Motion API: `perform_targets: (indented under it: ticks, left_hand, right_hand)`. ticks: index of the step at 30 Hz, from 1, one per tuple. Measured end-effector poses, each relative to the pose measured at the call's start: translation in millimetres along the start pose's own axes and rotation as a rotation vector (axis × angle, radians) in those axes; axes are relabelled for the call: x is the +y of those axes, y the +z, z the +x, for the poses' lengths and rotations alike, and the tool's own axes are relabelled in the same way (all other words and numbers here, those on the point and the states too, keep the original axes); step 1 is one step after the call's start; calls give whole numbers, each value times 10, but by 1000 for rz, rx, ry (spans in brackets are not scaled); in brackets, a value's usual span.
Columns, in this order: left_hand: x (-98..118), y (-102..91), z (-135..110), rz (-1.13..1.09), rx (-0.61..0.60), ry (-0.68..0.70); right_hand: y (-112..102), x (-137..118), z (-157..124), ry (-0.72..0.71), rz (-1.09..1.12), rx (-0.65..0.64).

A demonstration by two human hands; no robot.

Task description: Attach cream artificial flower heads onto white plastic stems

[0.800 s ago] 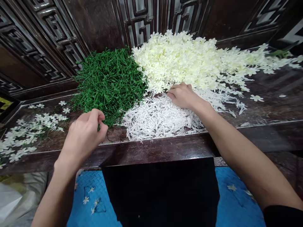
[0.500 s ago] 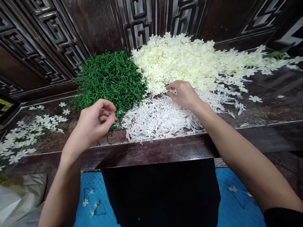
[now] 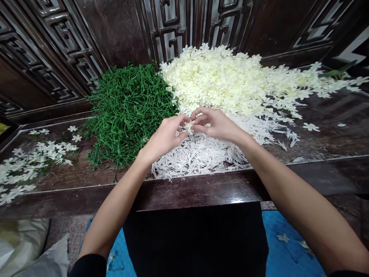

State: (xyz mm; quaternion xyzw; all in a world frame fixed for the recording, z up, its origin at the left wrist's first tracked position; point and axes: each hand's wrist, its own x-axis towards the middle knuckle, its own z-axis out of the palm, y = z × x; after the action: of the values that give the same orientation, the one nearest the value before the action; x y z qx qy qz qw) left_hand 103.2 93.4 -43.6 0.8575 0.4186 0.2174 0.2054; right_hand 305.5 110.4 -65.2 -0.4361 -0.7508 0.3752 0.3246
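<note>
A small white artificial flower (image 3: 189, 127) is pinched between my two hands, above the heap of white stamen pieces (image 3: 196, 156). My left hand (image 3: 167, 136) closes its thumb and fingers at the flower's left side. From the right, my right hand (image 3: 216, 124) grips the same flower with its fingertips. Behind the hands spreads a large pile of cream-white flower heads (image 3: 221, 80). Close to my left hand lies a pile of green plastic stems (image 3: 129, 100). Whether a stem or stamen is also between the fingers is too small to tell.
Assembled white flowers on green stems (image 3: 37, 161) lie on the dark wooden bench (image 3: 86, 177) at the left. A carved lattice back (image 3: 170, 27) rises behind the piles. Stray flowers lie on a blue stool (image 3: 288, 246) below, and pale bags (image 3: 29, 238) stand lower left.
My left hand has moved right from the edge of the green stems to meet my right hand. My right hand has drawn slightly left and down from the flower pile with a flower.
</note>
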Motion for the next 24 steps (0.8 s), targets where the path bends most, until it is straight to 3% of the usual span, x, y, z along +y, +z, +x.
perform_targets:
  ticks: [6,9,12,16,19,24]
  left_hand:
    - [-101,184,-51,-60,-76,-21]
    - [-140,196,-104,-106,-161,15]
    - [-163,198,-121,-120,-167,13]
    - [-202,205,-126,-160,-153,0]
    - [-252,202,-130,-139,-136,14]
    - [-329,182,-128,-142,-74,26]
  right_hand:
    - [-138,33,-16,62,-438,-55]
    - [-148,19,-29,11,-613,-6]
    - [-86,-19,-29,-79,-547,4]
    - [54,-55,-24,-100,-290,-227]
    - [148,-39,-31,-189,-387,-327]
    - [208,27,-41,-247,-516,-370]
